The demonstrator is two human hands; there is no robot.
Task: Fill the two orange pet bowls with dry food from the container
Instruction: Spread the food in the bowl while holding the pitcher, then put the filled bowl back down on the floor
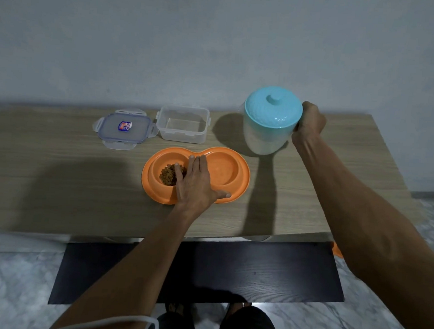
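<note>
An orange double pet bowl [238, 175] lies on the wooden table. Its left bowl holds brown dry food [168, 175]; its right bowl [222, 168] shows only bare orange plastic. My left hand [197, 183] lies flat across the middle of the dish, fingers spread, thumb on the front rim. My right hand [310, 121] grips the handle side of a pale jug with a blue lid [269, 119], held at the table's back right. Behind the dish stands a clear plastic container [182, 124], empty and open, with its lid [123, 128] lying beside it on the left.
The wooden table [57, 180] backs onto a grey wall. A dark lower shelf [255, 268] juts out beneath the front edge. Something orange [336, 250] shows at the table's front right corner. My legs and a marble floor are below.
</note>
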